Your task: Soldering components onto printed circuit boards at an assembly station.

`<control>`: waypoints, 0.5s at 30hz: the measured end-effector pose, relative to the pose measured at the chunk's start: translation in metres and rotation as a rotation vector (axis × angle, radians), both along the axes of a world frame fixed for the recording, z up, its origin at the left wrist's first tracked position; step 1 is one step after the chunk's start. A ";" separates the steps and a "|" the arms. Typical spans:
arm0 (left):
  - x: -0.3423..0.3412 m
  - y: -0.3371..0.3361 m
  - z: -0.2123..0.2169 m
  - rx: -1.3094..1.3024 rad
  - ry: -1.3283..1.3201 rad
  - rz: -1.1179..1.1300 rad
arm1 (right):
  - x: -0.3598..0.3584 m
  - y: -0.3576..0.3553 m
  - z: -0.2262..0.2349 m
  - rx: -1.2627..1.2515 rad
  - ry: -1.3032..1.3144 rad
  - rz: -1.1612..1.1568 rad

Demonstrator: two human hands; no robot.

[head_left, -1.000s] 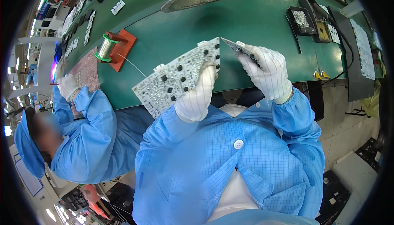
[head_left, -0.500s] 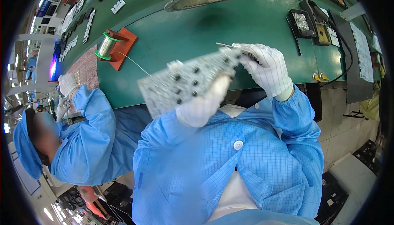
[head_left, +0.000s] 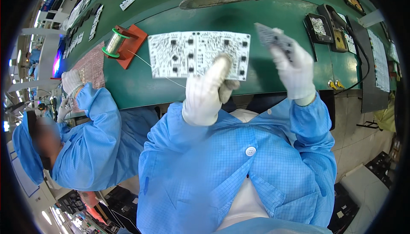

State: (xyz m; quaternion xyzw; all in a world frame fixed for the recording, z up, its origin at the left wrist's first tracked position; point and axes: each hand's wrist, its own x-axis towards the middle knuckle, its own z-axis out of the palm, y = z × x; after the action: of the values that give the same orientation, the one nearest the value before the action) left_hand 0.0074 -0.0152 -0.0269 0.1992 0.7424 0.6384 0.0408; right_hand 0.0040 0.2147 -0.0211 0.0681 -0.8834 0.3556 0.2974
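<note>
Our left hand [head_left: 202, 100] pinches a wide white board [head_left: 181, 54] by its lower edge, thumb across its face; our right hand [head_left: 298, 72] grips a smaller board [head_left: 270, 37], tilted. Both are above the green table [head_left: 282, 13], right of a wire spool [head_left: 114, 43].

The table [head_left: 282, 14] has a smooth green top. On its left lie a pinkish sheet [head_left: 92, 66] and a red stand [head_left: 136, 42] bearing a green-rimmed wire spool [head_left: 114, 45]. On its right, a black tray [head_left: 323, 39] of silvery bits sits beside a dark holder [head_left: 329, 11]; yellow fittings [head_left: 331, 84] sit at the near edge.
</note>
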 end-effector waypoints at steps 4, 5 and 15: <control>-0.006 -0.003 -0.006 -0.001 0.046 0.017 | 0.018 0.008 0.015 0.014 -0.012 0.003; -0.006 -0.002 -0.005 0.175 -0.141 -0.029 | 0.022 0.007 0.017 -0.104 -0.095 0.025; -0.008 0.006 0.006 0.684 -0.606 -0.062 | 0.030 -0.003 0.035 -0.111 -0.053 0.439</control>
State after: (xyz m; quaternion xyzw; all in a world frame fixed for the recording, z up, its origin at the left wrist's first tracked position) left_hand -0.0009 -0.0096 -0.0206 0.0278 0.4370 0.8749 0.2070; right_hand 0.0336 0.2113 0.0140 0.2327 -0.8340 0.4615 0.1930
